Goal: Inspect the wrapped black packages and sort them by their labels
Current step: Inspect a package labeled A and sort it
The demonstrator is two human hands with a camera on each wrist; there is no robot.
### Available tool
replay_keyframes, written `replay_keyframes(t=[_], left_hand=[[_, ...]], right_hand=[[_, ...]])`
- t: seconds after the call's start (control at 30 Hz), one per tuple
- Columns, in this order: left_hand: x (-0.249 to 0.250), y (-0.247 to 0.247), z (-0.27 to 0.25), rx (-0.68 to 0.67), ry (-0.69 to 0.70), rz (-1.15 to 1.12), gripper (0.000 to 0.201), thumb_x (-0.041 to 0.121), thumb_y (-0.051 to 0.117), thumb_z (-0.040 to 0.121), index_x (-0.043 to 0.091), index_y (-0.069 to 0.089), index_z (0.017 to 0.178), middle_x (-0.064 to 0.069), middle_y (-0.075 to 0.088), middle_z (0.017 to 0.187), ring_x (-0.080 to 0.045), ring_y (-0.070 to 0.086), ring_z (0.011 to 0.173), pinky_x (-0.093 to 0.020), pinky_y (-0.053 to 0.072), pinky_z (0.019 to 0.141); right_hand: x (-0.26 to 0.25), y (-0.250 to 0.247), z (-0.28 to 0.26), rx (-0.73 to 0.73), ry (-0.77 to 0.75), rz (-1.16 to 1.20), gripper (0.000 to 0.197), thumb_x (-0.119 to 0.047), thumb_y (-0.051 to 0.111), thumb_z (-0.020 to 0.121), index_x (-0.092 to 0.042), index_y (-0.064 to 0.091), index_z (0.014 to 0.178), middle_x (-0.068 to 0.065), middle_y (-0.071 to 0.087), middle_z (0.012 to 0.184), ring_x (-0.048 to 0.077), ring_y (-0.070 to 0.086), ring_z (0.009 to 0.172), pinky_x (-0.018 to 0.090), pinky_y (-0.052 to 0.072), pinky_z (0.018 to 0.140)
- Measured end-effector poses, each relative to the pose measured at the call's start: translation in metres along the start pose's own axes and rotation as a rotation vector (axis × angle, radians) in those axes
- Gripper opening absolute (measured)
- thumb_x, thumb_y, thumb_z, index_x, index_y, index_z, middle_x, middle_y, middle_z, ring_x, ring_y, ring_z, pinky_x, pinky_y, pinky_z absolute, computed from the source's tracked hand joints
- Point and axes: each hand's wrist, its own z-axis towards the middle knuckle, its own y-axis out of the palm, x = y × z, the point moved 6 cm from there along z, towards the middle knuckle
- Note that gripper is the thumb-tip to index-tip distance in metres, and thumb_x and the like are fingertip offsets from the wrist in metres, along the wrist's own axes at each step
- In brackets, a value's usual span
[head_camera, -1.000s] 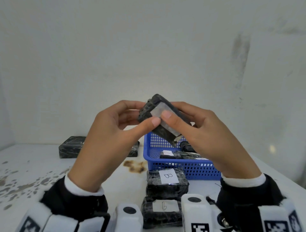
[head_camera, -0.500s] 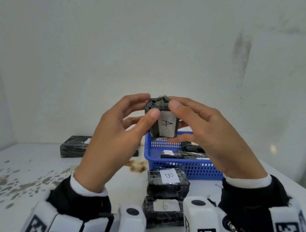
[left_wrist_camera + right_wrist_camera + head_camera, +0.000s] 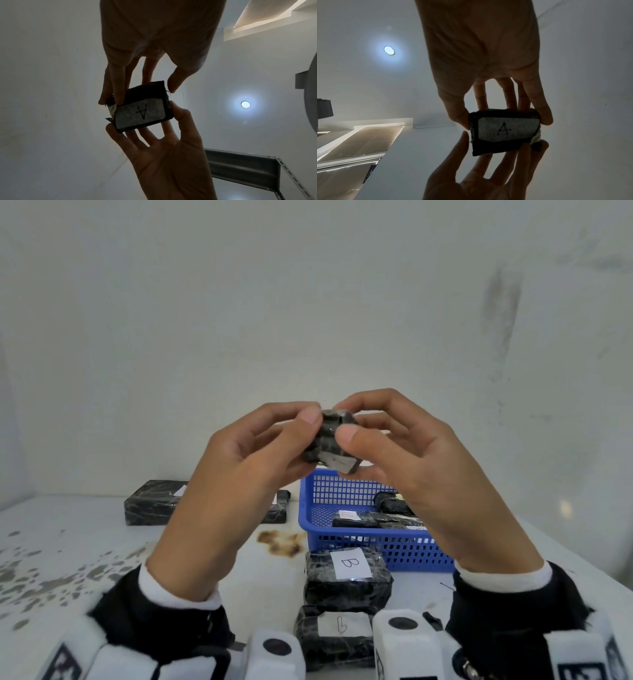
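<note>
At the centre of the head view, I hold a small wrapped black package [image 3: 334, 440] between both hands, raised above the blue basket [image 3: 373, 553]. My left hand [image 3: 246, 470] pinches its left end, thumb tip on the near face and curled fingers behind; my right hand [image 3: 421, 463] grips the right end, thumb pressed on the front and fingers wrapped over the top. From the head view only a corner of the white label [image 3: 339, 465] shows at the package's lower edge, its writing unreadable from there. In the left wrist view the label [image 3: 139, 115] fills the middle of the frame and bears a handwritten "A"; the right wrist view shows the same letter [image 3: 505, 129], centre right.

Lower centre of the head view, two more wrapped packages lie on the white table [image 3: 102, 542] in front of the basket: one labelled "B" [image 3: 347, 578], and a nearer one [image 3: 334, 638] whose mark may be a "B" too, though it is partly hidden. Several packages [image 3: 370, 520] lie inside the basket. At centre left, a larger black package [image 3: 154, 503] sits at the back of the table, partly behind my left hand.
</note>
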Motion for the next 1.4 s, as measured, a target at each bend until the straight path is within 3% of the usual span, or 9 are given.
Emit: replay_keyframes(t=[0.3,0.4,0.5,0.6,0.77,0.9,1.03,1.2,1.4], left_hand=[[0.003,0.002,-0.001,0.009,0.003,-0.017,0.041,0.037,0.059,0.074,0.008,0.073,0.099,-0.009,0.076,0.094,-0.025,0.072,0.095,-0.027,0.058,0.084],[0.0,0.001,-0.001,0.025,-0.05,-0.034,0.049,0.05,0.058,0.07,0.012,0.072,0.097,-0.002,0.076,0.095,-0.023,0.074,0.089,-0.028,0.058,0.084],[-0.008,0.001,0.0,-0.034,-0.169,-0.033,0.057,0.05,0.063,0.068,0.01,0.067,0.109,-0.009,0.075,0.1,-0.026,0.074,0.086,-0.033,0.058,0.085],[-0.005,0.003,0.0,-0.076,-0.177,-0.12,0.051,0.028,0.065,0.071,0.003,0.063,0.116,-0.017,0.075,0.095,-0.024,0.073,0.077,-0.024,0.059,0.066],[0.002,-0.004,0.002,0.009,-0.05,-0.148,0.052,0.012,0.067,0.068,0.011,0.061,0.12,-0.009,0.075,0.102,-0.022,0.074,0.083,-0.026,0.06,0.067],[0.002,-0.004,0.002,-0.001,-0.029,-0.112,0.045,0.017,0.065,0.074,0.017,0.061,0.12,-0.008,0.076,0.101,-0.025,0.073,0.085,-0.028,0.06,0.069],[0.003,-0.003,0.002,-0.015,-0.001,-0.029,0.043,0.021,0.066,0.074,0.023,0.064,0.116,-0.005,0.076,0.099,-0.022,0.074,0.086,-0.029,0.06,0.072],[0.004,-0.002,0.0,-0.008,0.025,0.044,0.041,0.028,0.066,0.073,0.027,0.066,0.114,-0.003,0.076,0.098,-0.025,0.072,0.09,-0.041,0.06,0.078],[0.005,-0.003,0.0,0.021,0.044,0.069,0.038,0.034,0.066,0.072,0.028,0.069,0.109,-0.002,0.077,0.091,-0.02,0.07,0.077,-0.033,0.058,0.062]], right_hand=[[-0.001,-0.001,-0.001,0.008,-0.042,-0.042,0.023,-0.05,0.07,0.077,-0.033,0.071,0.092,-0.002,0.071,0.095,0.027,0.07,0.094,0.053,0.057,0.089],[-0.002,-0.002,-0.001,0.008,-0.063,-0.05,0.029,-0.054,0.068,0.072,-0.032,0.071,0.091,-0.003,0.071,0.097,0.027,0.07,0.095,0.053,0.056,0.091],[-0.007,-0.003,-0.002,0.0,-0.145,-0.009,0.014,-0.037,0.074,0.075,-0.028,0.072,0.086,0.001,0.071,0.097,0.014,0.069,0.096,0.032,0.058,0.085],[-0.014,-0.005,-0.005,0.003,-0.201,0.076,0.008,-0.02,0.075,0.079,-0.021,0.071,0.086,0.008,0.071,0.098,0.011,0.066,0.098,0.017,0.052,0.081],[-0.004,-0.011,-0.002,0.034,-0.052,-0.036,0.035,-0.035,0.081,0.08,-0.039,0.068,0.113,-0.01,0.068,0.117,0.007,0.068,0.106,0.025,0.056,0.088],[0.0,-0.009,-0.002,0.003,0.023,-0.023,0.044,-0.02,0.074,0.084,-0.039,0.064,0.122,-0.008,0.075,0.108,0.014,0.074,0.091,0.031,0.057,0.091],[0.002,-0.005,-0.002,-0.014,0.037,0.012,0.059,-0.038,0.078,0.074,-0.037,0.059,0.13,-0.004,0.077,0.101,0.018,0.074,0.091,0.036,0.058,0.088],[0.002,-0.002,0.0,0.03,0.047,-0.008,0.057,-0.046,0.077,0.077,-0.037,0.059,0.13,0.002,0.077,0.098,0.028,0.073,0.094,0.049,0.058,0.09],[0.0,0.0,0.001,0.004,0.047,-0.083,0.059,-0.058,0.064,0.073,-0.036,0.059,0.128,0.001,0.077,0.095,0.033,0.071,0.091,0.052,0.057,0.088]])
